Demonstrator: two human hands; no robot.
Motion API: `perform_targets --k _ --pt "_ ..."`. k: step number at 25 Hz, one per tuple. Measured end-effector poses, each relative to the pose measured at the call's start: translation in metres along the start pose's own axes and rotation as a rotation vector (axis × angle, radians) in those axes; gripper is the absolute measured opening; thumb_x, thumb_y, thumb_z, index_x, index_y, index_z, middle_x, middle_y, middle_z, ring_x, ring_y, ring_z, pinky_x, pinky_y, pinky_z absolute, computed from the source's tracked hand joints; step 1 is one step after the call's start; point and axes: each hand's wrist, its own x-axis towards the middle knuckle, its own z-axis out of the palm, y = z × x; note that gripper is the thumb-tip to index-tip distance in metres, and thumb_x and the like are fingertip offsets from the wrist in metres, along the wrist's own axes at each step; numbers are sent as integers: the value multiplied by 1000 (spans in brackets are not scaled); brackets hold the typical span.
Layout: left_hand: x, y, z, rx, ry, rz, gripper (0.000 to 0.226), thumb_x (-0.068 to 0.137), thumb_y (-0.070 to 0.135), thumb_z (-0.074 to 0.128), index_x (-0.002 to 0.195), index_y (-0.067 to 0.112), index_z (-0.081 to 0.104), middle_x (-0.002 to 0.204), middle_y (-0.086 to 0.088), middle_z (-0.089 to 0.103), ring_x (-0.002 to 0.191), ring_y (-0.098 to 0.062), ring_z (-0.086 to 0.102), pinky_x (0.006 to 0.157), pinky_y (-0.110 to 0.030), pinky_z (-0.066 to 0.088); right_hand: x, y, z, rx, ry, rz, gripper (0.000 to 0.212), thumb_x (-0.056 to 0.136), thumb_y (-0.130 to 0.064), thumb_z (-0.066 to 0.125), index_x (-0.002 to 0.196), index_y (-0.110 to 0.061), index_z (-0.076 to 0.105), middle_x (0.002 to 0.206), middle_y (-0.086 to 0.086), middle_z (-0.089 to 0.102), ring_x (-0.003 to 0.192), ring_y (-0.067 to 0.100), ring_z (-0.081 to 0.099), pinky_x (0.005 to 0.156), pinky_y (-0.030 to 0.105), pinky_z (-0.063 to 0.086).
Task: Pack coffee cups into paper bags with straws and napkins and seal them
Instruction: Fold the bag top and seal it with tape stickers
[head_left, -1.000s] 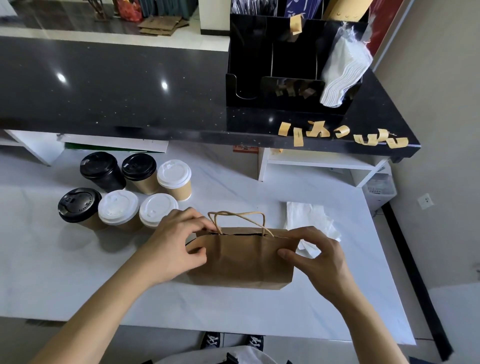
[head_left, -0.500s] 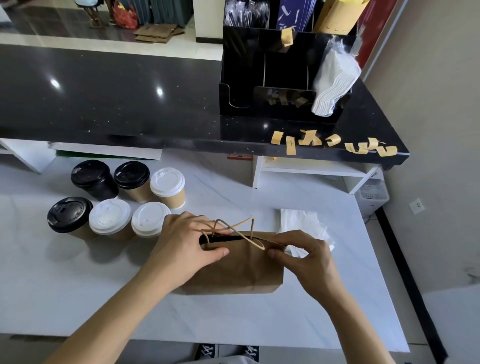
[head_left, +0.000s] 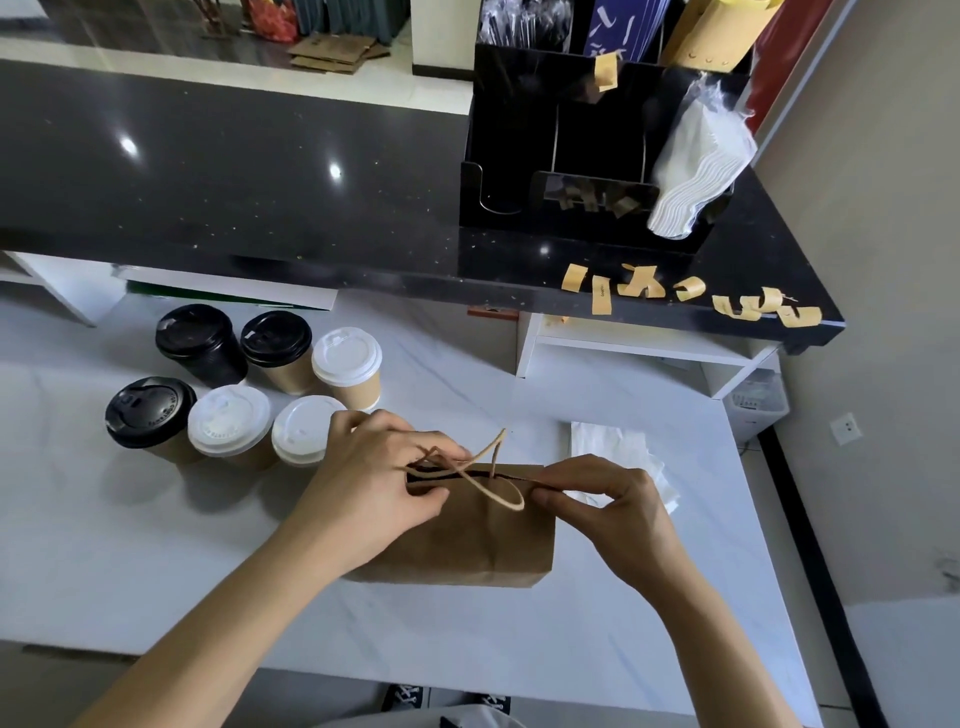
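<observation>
I have the paper bag (head_left: 467, 530) upright on the white table (head_left: 623, 649); my left hand (head_left: 363, 488) and right hand (head_left: 608, 499) pinch its mouth, probably opening it. Next, a cup (head_left: 304, 428).

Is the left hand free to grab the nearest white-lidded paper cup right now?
Probably not yet. The left hand is pinching the rim of the brown paper bag. The nearest white-lidded paper cup stands right beside it with nothing between, so once it lets go, yes.
</observation>
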Motion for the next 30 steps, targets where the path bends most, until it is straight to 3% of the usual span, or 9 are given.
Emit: perform_targets --k 4,8,11,14,17,20,23,26,30 --pt "4 9 7 -271 -159 -2 32 71 37 85 101 38 72 93 29 72 93 1 68 86 -36 55 1 2 6 -19 14 -16 32 84 -13 85 92 -44 82 99 -13 77 102 15 72 87 39 57" --pt "8 13 17 -160 -94 -51 31 67 41 91 94 37 77 80 20 72 81 -4 65 79 -38 54 1 2 10 -43 37 -45 31 84 -17 85 93 -46 80 99 -14 76 103 17 71 86 45 56" --pt "11 17 22 -136 -34 -15 20 69 38 93 85 34 81 77 15 73 74 -9 62 77 -42 50 3 2 6 -60 5 -24 28 86 -18 84 95 -45 80 102 -16 76 106 14 70 89 36 55" --pt "12 17 23 -163 -38 -44 16 70 35 92 82 33 82 77 13 74 74 -12 63 78 -41 48 5 -6 -6 -133 -131 3 20 91 -28 79 103 -43 78 108 -20 74 110 6 68 90 14 47" --pt "12 17 21 -169 -54 -57 15 71 34 92 81 30 82 76 12 73 75 -12 62 77 -37 46 16 -23 -17 -180 -211 41 8 95 -37 74 100 -38 79 104 -20 75 105 4 69 87 10 46" --pt "12 20 21 -164 -59 -97 17 71 37 92 83 29 82 82 16 74 78 -6 58 80 -31 43 57 -44 -32 -151 75 73 8 97 -31 72 92 -30 78 84 -11 78 76 8 75 66 16 54" --pt "11 20 22 -166 -72 -116 16 72 37 91 85 31 82 86 20 74 78 3 55 84 -28 41 113 -65 -42 -178 358 170 6 96 -28 69 99 -24 73 73 -5 75 53 13 71 43 22 51" --pt "10 20 21 -158 -86 -112 13 76 38 88 86 34 81 88 23 73 83 5 54 89 -27 39 156 -73 -40 -191 406 280 21 95 -27 65 110 -13 71 72 -1 75 44 10 66 38 19 45" --pt "10 20 23 -107 -131 -81 14 79 43 83 90 35 78 96 26 73 90 -1 58 94 -27 34 180 -70 -32 -198 413 347 14 95 -21 65 98 -10 72 64 0 72 37 7 60 40 22 49"
